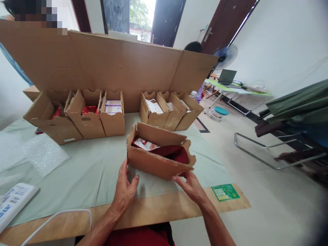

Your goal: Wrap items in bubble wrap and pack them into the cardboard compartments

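Note:
A narrow open-topped cardboard box [159,164] stands at an angle on the pale green cloth in front of me. Inside lie a red-and-white packet [146,144] and a dark red item [176,153] whose kind I cannot make out. My left hand [125,188] is at the box's near left corner, its fingertips against the cardboard and its thumb spread away. At the lower right corner, my right hand [191,186] has its thumb and fingers closed on the box; part of the fingers is hidden.
Behind stand several cardboard bins [112,123] with packets, before a tall cardboard panel [123,65]. Bubble wrap [44,153], a white power strip [17,201] and its cable [64,212] lie left. A green card [225,192] sits near the table's right corner. People are partly visible beyond the panel.

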A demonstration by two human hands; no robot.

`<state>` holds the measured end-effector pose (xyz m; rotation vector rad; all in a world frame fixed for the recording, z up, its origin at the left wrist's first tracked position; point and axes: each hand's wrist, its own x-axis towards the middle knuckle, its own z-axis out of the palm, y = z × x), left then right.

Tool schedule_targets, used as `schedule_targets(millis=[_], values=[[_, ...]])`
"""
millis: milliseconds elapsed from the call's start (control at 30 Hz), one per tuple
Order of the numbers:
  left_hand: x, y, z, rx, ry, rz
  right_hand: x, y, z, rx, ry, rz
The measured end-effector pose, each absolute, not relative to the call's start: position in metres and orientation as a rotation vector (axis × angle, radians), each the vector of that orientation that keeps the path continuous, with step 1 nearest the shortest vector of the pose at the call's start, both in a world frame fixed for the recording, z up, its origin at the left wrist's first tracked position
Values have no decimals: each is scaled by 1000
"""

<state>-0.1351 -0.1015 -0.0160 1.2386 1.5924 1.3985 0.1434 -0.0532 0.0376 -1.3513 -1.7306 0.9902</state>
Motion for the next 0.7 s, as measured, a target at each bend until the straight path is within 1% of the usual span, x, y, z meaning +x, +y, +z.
schedule_targets(millis=[67, 267, 400, 467, 567, 633, 700], values=[[-138, -96, -14, 1185, 1611, 1447, 124, -31, 32, -1309, -1701, 1004], [-165, -72, -1, 1064, 1670, 1553, 77, 42, 34, -1091, -1777, 1194], [-175, -53, 3, 1029, 1666, 1594, 56, 70, 30, -1030, -1799, 1178], [-175, -45, 4, 1036, 1665, 1576, 52, 73, 25, -1101, -1788, 1107], [-177, -45, 6, 1051, 1673, 1540, 50, 60, 14, -1380, -1804, 924], [-181, -55, 7, 1058, 1684, 1518, 50, 42, 5, -1550, -1841, 744], [-186, -72, 7, 1124, 1697, 1464, 45, 21, -3, -1596, -1917, 507]])
